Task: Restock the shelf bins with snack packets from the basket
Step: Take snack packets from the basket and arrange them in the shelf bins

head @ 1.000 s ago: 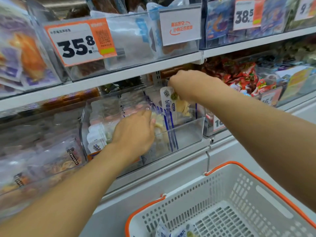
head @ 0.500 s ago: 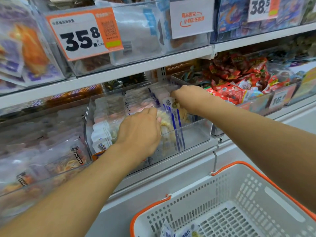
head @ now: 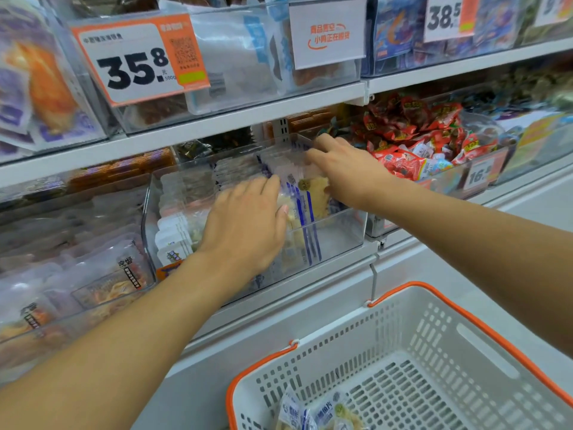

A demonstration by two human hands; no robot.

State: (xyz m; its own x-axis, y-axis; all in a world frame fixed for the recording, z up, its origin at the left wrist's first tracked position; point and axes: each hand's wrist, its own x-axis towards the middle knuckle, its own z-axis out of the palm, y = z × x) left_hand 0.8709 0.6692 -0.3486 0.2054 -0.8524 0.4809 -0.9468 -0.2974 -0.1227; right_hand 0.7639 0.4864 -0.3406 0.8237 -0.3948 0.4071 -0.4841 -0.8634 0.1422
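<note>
Both hands are reaching into the clear bin [head: 338, 231] at 12 o'clock.
The left hand [head: 245, 225] is lying flat, fingers straight, pressing the packets [head: 305, 212]; the right hand [head: 347, 172], fingers loosely extended, is touching their tops. The basket [head: 412, 361] is sitting at 5 o'clock, holding more packets; red snacks [head: 415, 131] are lying at 2 o'clock.

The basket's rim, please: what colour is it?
Orange, on a white basket; the head view shows it.

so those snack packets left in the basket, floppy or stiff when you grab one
Probably floppy: the snack packets look like thin, crinkled film slumped in the basket. Likely light for their size. The glossy film may be a little slippery.
</note>
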